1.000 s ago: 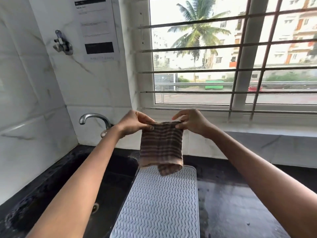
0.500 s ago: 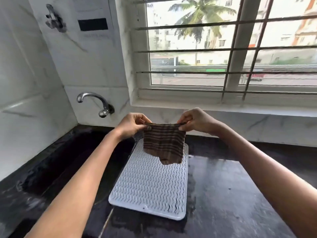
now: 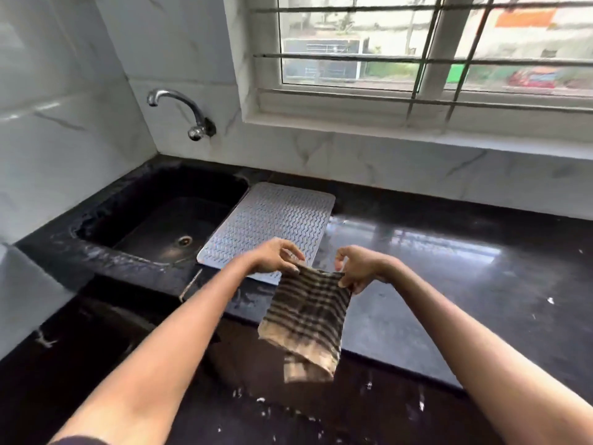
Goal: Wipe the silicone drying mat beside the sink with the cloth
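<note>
A brown and beige striped cloth hangs folded in the air, pinched at its top corners by my left hand and my right hand. It hangs in front of the counter's front edge, nearer to me than the mat. The light grey ribbed silicone drying mat lies flat on the black counter just right of the sink. My left hand hides the mat's near edge. The cloth does not touch the mat.
A chrome tap juts from the white tiled wall above the black sink. The glossy black counter stretches to the right below a barred window. White specks dot the dark surface near me.
The view has tilted down and pulled back. My hands and the cloth have come toward me, from above the mat to past its near edge. Both hands keep their hold.
</note>
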